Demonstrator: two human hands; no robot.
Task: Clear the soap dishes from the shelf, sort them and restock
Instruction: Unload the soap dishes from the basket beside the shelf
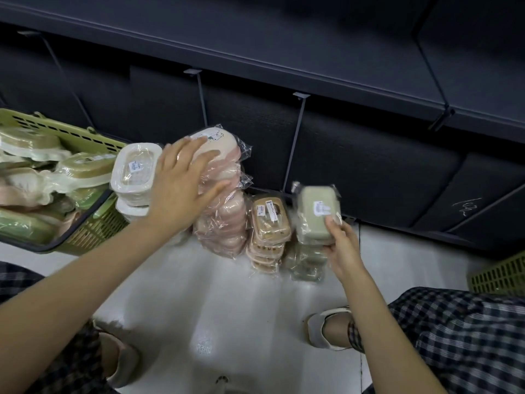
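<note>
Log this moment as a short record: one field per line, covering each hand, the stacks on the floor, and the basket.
left hand: fingers spread, resting on the tall pink stack
right hand: holds a green soap dish over the green stack
other stacks: white stack beside the basket; tan stack between pink and green
basket: green, still holds mixed wrapped dishes
shelf: dark, bare where visible

Glossy white floor under dark shelf unit. Directly on floor, in a row against shelf base: white soap dish stack, tall pink wrapped stack leaning a bit, shorter tan stack, green stack. Stacks just beside each other. Green basket at left, full of mixed dishes, touching white stack. Corner of second green basket at right edge. Grey slippers planted on floor near bottom.
</note>
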